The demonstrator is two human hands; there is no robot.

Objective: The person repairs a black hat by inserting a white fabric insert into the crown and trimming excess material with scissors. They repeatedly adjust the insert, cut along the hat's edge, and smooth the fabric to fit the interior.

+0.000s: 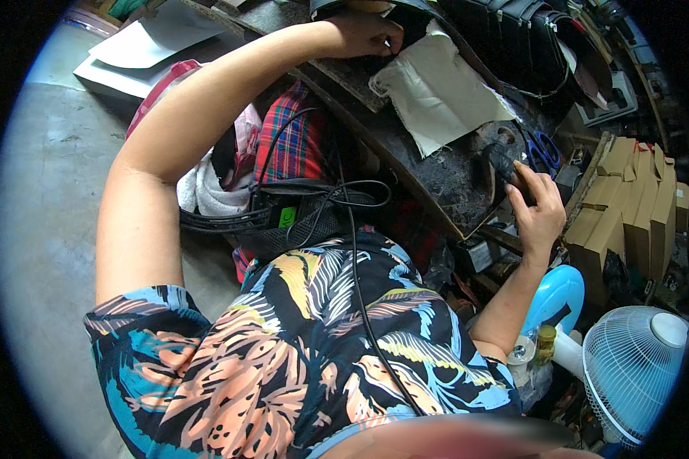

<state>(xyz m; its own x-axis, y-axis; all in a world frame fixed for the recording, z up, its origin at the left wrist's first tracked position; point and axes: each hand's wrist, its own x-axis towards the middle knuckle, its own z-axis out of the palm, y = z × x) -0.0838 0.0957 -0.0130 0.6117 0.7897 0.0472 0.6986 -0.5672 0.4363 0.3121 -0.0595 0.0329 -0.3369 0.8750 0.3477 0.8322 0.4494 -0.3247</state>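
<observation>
Dark, stained wood makes up the workbench (429, 172), which is seen running diagonally across the upper middle of the view. Cream cloth (440, 92) is spread flat on it, with black bags (513, 38) piled at its far edge. Brown cardboard boxes (628, 199) are stacked beyond the bench's right end, and a white fan (635, 367) is stood at the lower right beside a blue one (555, 294). White sheets (142, 42) are laid on the grey floor at the upper left. Under the bench a black mesh basket (275, 222) is set, crossed by black cables (344, 203), with red plaid fabric (291, 141) and a white towel (207, 187) bunched behind it. Blue-handled scissors (543, 153) are left on the bench's right end. The left hand (364, 34) is stretched out to the far top of the bench, its fingers curled onto the dark material at the cloth's upper corner; whether anything is pinched there cannot be told. The right hand (536, 206) is raised at the bench's right edge, closed around a small dark tool (501, 164) whose head is held just above the bench surface, near the scissors. A small yellow-capped jar (545, 340) is seen by the right elbow.
</observation>
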